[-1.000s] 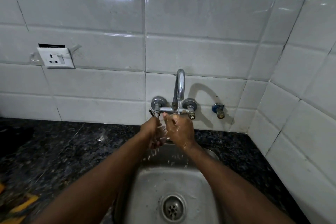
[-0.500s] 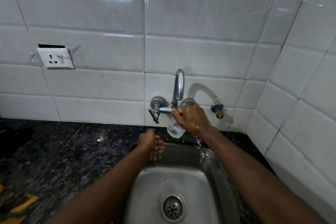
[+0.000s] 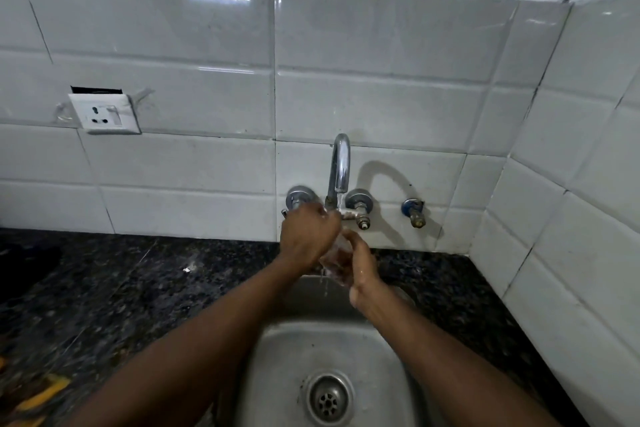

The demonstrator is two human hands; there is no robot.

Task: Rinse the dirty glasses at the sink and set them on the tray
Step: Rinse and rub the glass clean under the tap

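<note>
Under the running tap (image 3: 341, 163), above the sink (image 3: 284, 357), a clear glass (image 3: 336, 248) sits between both hands. The right hand (image 3: 360, 270) wraps its fingers round it from below. The left hand (image 3: 308, 236) curls over its top, but the blur hides whether it grips.

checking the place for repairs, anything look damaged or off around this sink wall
The wall socket left of the tap sits under a dark open gap in the tile, with smeared sealant at its sides, so it looks poorly fitted. The glass in the right hand is too blurred to judge.
</note>
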